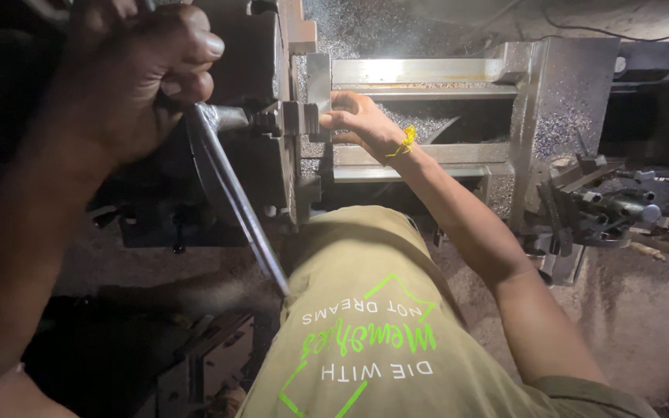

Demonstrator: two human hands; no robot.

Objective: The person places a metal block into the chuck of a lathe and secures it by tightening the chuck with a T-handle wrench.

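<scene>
Steel chuck key [230, 182], a long grey bar with a cross handle, juts from the side of a dark, round lathe chuck [261, 116] at the left of the frame, its shaft slanting down towards the person's olive-green printed T-shirt [365, 325]. The left hand [145, 73] is clenched tight round the key's upper end, just beside the chuck. The right hand [358, 120], a yellow thread tied at its wrist, reaches across with fingers curled against a small grey metal workpiece [317, 93] at the chuck's face. Behind it, the grey lathe bed [427, 73] lies dusted with fine metal swarf, and a dark tool post [621, 205] sits well apart at the right.
</scene>
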